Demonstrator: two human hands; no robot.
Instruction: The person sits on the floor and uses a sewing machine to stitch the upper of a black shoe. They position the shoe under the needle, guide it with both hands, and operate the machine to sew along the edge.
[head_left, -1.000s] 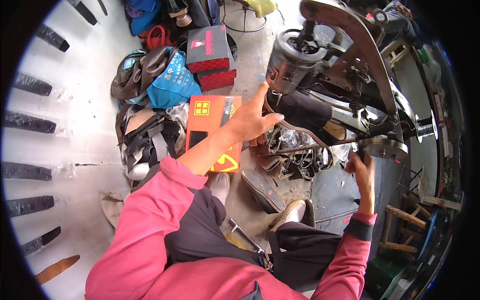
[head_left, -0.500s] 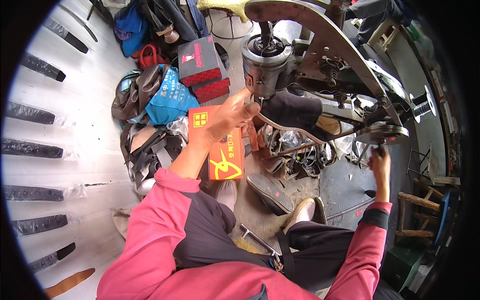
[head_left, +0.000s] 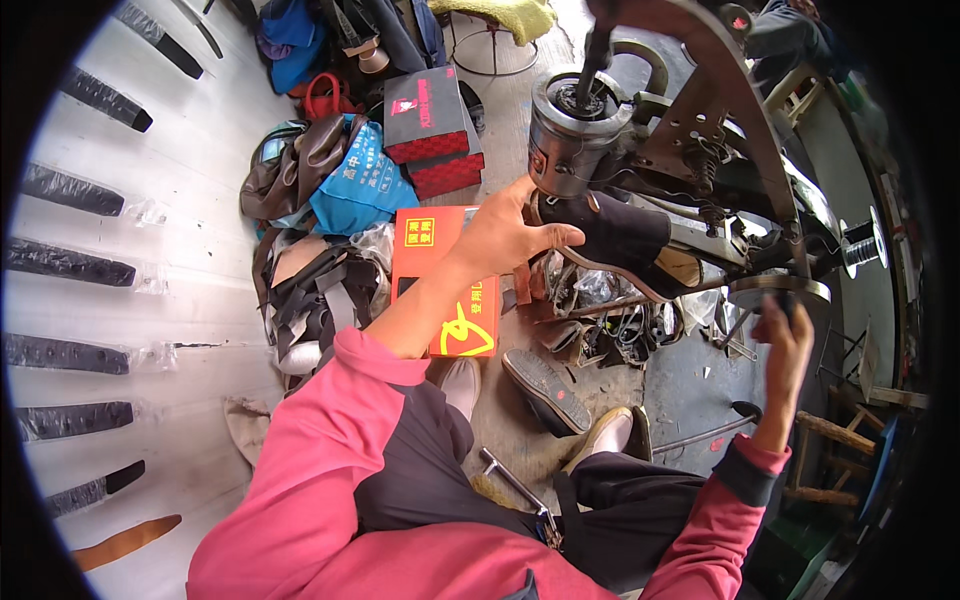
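Along the left edge of the floor (head_left: 200,250), dark strips in clear sleeves (head_left: 70,270) lie in a row, well apart from the work. Next comes a heap of bags: a brown leather bag (head_left: 300,165) and a blue plastic bag (head_left: 362,185), both closed, so their contents cannot be told. Just right of them two dark red shoe boxes (head_left: 432,130) are stacked, lids on. Below the heap lies a tangle of black straps (head_left: 320,290), and beside it an orange box (head_left: 440,270) with yellow marks, also shut and partly covered by the person's forearm.

The left hand (head_left: 505,235) reaches forward with fingers curled and thumb stretched, pressing a dark shoe upper (head_left: 625,235) that sits on the arm of the stitching machine (head_left: 720,110), just under its round metal head (head_left: 570,130). Beneath the machine a pile of shoes and soles (head_left: 610,310) crowds the floor, and one loose black sole (head_left: 545,390) lies near the person's foot.

The right hand (head_left: 785,345) is closed around the rim of the machine's handwheel (head_left: 778,292) at the far right. A thread spool (head_left: 860,245) stands on the machine just beyond it.
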